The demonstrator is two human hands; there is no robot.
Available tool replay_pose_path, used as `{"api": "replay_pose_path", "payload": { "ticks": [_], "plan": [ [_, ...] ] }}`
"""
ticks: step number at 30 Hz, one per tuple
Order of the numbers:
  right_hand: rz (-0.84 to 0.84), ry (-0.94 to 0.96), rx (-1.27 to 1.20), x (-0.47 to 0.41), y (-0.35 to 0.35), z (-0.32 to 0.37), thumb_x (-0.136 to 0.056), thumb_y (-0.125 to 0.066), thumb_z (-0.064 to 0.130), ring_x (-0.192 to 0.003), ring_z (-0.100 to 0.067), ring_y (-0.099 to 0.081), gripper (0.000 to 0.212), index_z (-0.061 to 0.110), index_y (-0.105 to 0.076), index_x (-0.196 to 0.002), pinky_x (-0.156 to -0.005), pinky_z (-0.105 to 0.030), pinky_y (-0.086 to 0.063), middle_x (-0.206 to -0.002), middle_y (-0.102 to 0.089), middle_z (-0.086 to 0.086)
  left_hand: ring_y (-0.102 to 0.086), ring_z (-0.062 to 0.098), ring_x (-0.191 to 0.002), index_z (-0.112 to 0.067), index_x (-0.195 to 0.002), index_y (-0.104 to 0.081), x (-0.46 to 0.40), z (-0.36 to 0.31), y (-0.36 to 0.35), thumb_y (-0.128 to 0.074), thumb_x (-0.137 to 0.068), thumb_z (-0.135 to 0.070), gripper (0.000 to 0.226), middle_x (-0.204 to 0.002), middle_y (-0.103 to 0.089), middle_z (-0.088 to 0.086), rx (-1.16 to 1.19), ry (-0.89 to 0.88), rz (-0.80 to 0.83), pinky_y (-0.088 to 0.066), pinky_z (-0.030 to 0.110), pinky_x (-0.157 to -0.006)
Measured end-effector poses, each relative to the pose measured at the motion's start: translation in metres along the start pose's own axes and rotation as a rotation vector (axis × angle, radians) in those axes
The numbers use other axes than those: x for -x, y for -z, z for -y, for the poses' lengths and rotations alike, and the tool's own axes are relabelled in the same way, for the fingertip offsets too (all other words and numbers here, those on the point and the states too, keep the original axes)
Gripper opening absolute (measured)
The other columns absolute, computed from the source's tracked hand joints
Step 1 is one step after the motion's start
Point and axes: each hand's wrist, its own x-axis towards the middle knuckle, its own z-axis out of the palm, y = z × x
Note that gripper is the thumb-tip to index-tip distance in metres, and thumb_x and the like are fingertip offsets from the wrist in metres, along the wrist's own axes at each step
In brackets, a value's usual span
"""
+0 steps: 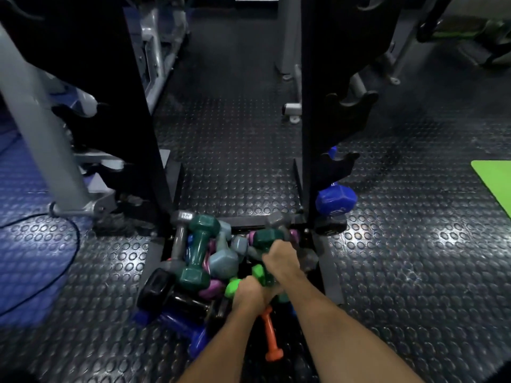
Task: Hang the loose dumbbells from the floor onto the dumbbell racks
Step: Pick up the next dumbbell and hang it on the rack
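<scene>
A heap of loose dumbbells lies on the floor between two black rack uprights: dark green [197,252], grey-blue [223,262], grey metal [179,239], purple [211,290], black [156,288], orange [271,338]. My left hand [250,294] is closed around the handle of a bright green dumbbell [258,272]. My right hand [282,261] grips the handle of a second dark green dumbbell [266,239] at the heap's right side. The right rack upright [315,111] carries black cradles [349,106], with a blue dumbbell [336,199] hanging low on it. The left rack upright [132,87] stands beside the heap.
Studded rubber floor [235,150] stretches beyond the racks. A grey machine leg [41,139] and a black cable [63,266] are at left. A green mat [495,181] lies at the right edge. More gym frames stand at the back.
</scene>
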Motion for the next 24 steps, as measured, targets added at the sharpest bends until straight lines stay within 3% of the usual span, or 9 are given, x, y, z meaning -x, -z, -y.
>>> {"api": "replay_pose_path", "payload": {
  "ticks": [2, 4, 6, 8, 11, 16, 19, 21, 24],
  "plan": [
    [-0.001, 0.014, 0.041, -0.005, -0.003, 0.004, -0.091, -0.063, 0.018, -0.115, -0.036, -0.067, 0.032, -0.001, -0.070, -0.116, -0.094, -0.037, -0.054, -0.118, -0.072, -0.020, -0.063, 0.029, -0.120, -0.019, -0.125, -0.069, -0.001, -0.006, -0.004, -0.073, -0.072, -0.071, 0.074, -0.126, -0.070, 0.006, -0.036, -0.014, 0.004, -0.049, 0.035, -0.097],
    [0.025, 0.005, 0.057, -0.011, -0.002, 0.007, -0.093, -0.064, 0.020, -0.117, -0.035, -0.067, 0.032, 0.000, -0.069, -0.117, -0.095, -0.036, -0.053, -0.121, -0.071, -0.019, -0.051, 0.030, -0.133, -0.023, -0.142, -0.056, -0.002, -0.008, -0.011, -0.070, -0.066, -0.077, 0.095, -0.140, -0.060, 0.005, -0.060, -0.024, 0.012, -0.039, 0.036, -0.111],
    [0.070, -0.023, 0.047, -0.017, -0.002, 0.006, -0.094, -0.067, 0.027, -0.117, -0.033, -0.067, 0.036, 0.000, -0.068, -0.119, -0.094, -0.034, -0.053, -0.123, -0.070, -0.018, -0.048, 0.032, -0.134, -0.018, -0.149, -0.047, 0.001, -0.007, -0.020, -0.075, -0.058, -0.074, 0.111, -0.145, -0.051, 0.009, 0.018, 0.026, 0.022, -0.040, 0.036, -0.114],
    [0.159, -0.044, 0.040, -0.022, -0.006, 0.000, -0.091, -0.072, 0.033, -0.116, -0.031, -0.067, 0.045, 0.000, -0.067, -0.121, -0.094, -0.033, -0.053, -0.123, -0.070, -0.017, -0.053, 0.031, -0.128, -0.011, -0.147, -0.042, 0.006, -0.005, -0.028, -0.088, -0.063, -0.056, 0.106, -0.145, -0.043, 0.012, 0.067, 0.045, -0.025, -0.047, 0.039, -0.109],
    [0.273, -0.060, 0.036, -0.024, -0.013, -0.008, -0.086, -0.078, 0.035, -0.114, -0.028, -0.068, 0.049, 0.000, -0.069, -0.120, -0.096, -0.033, -0.053, -0.121, -0.071, -0.016, -0.061, 0.029, -0.117, -0.015, -0.143, -0.043, 0.011, -0.002, -0.032, -0.089, -0.068, -0.054, 0.096, -0.138, -0.033, 0.007, -0.001, -0.036, -0.110, -0.053, 0.040, -0.100],
    [0.180, -0.076, 0.032, -0.019, -0.017, -0.010, -0.093, -0.067, 0.024, -0.115, -0.029, -0.067, 0.034, 0.001, -0.069, -0.118, -0.091, -0.031, -0.053, -0.123, -0.071, -0.015, -0.061, 0.028, -0.115, -0.022, -0.134, -0.053, 0.008, 0.001, -0.031, -0.090, -0.067, -0.050, 0.081, -0.136, -0.034, 0.004, 0.094, -0.038, -0.123, -0.051, 0.034, -0.090],
    [0.159, -0.094, -0.085, -0.019, -0.010, -0.013, -0.088, -0.075, 0.034, -0.109, -0.028, -0.069, 0.041, 0.002, -0.071, -0.114, -0.091, -0.031, -0.054, -0.115, -0.073, -0.014, -0.062, 0.025, -0.104, -0.024, -0.119, -0.058, 0.004, -0.001, -0.025, -0.093, -0.049, -0.058, 0.085, -0.123, -0.038, 0.002, 0.213, -0.056, -0.089, -0.059, 0.036, -0.084],
    [0.174, -0.107, -0.216, -0.020, -0.007, -0.013, -0.081, -0.080, 0.043, -0.100, -0.027, -0.071, 0.047, 0.003, -0.073, -0.105, -0.088, -0.033, -0.056, -0.104, -0.074, -0.012, -0.068, 0.023, -0.091, -0.026, -0.105, -0.059, 0.004, -0.001, -0.014, -0.090, -0.040, -0.060, 0.079, -0.117, -0.052, 0.003, 0.332, -0.059, -0.040, -0.065, 0.045, -0.069],
    [0.153, -0.144, -0.448, -0.015, -0.007, -0.011, -0.072, -0.087, 0.040, -0.078, -0.025, -0.070, 0.038, 0.008, -0.071, -0.082, -0.079, -0.035, -0.059, -0.081, -0.072, -0.009, -0.075, 0.011, -0.069, -0.020, -0.107, -0.065, 0.014, 0.001, 0.009, -0.093, -0.061, -0.035, 0.056, -0.084, -0.078, -0.004, 0.541, -0.085, 0.022, -0.064, 0.040, -0.056]
  ]
}}
